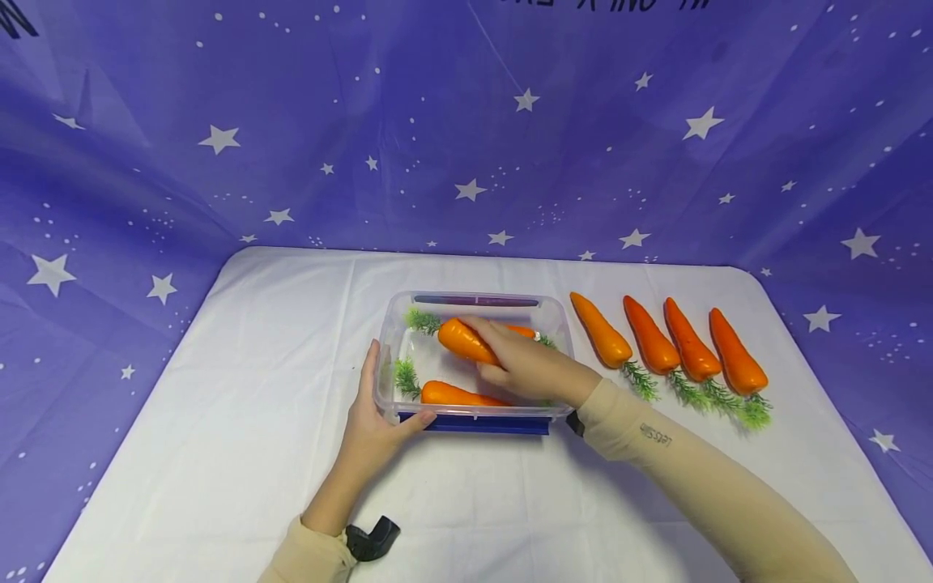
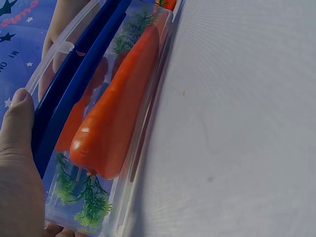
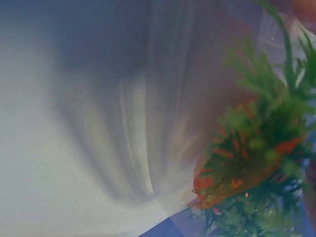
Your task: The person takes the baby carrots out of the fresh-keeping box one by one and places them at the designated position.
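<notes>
A clear plastic container (image 1: 474, 410) with blue side clips stands on the table. My left hand (image 1: 373, 429) grips its near left corner, thumb on the front rim and fingers along the left wall. Inside, my right hand (image 1: 528, 362) holds an orange toy carrot (image 1: 466, 340) by its body, palm down; part of it is hidden under the hand. Another carrot (image 1: 459, 394) lies along the front wall, its leafy top to the left; the left wrist view shows this carrot (image 2: 118, 108) through the clear side. More orange (image 1: 521, 330) shows behind the right hand.
Right of the container, several toy carrots lie in a slanted row, among them an orange carrot (image 1: 601, 330) and a redder carrot (image 1: 738, 354), leafy tops toward me. A white cloth covers the table (image 1: 219, 421). A purple starry curtain (image 1: 408, 146) stands behind.
</notes>
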`<action>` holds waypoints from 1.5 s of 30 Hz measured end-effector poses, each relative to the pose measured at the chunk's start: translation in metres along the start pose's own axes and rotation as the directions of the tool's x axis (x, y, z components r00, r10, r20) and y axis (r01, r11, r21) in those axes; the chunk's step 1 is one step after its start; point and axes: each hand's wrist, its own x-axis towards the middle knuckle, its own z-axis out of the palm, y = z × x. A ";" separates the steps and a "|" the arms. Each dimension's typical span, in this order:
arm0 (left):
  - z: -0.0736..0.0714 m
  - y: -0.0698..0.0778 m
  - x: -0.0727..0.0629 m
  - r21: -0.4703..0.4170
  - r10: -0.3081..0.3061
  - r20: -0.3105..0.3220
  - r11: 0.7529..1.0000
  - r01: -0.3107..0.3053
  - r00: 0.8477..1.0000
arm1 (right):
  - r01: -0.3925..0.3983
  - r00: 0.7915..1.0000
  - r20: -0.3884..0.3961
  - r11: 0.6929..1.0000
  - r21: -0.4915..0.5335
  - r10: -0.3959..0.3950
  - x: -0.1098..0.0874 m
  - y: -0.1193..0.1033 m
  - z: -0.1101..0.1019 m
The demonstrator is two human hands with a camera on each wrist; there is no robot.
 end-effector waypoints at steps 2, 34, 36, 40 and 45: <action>0.000 0.000 0.000 0.000 -0.001 0.000 1.000 0.001 1.000 | -0.005 1.000 -0.025 1.000 0.012 0.005 -0.001 -0.001 -0.001; 0.000 0.003 -0.002 0.027 0.006 -0.015 1.000 -0.006 1.000 | -0.165 0.921 -0.338 0.979 0.116 0.195 -0.084 -0.043 -0.047; 0.000 0.003 -0.002 0.029 0.007 -0.015 1.000 -0.007 1.000 | -0.177 0.904 -0.375 0.979 0.103 0.203 -0.090 -0.041 -0.047; 0.000 0.003 -0.001 0.026 0.007 -0.013 1.000 -0.007 1.000 | -0.205 0.874 -0.422 0.970 0.127 0.240 -0.103 -0.036 -0.047; 0.001 0.002 0.000 0.024 0.005 -0.009 1.000 -0.005 1.000 | -0.252 0.843 -0.443 0.951 0.176 0.306 -0.121 -0.028 -0.044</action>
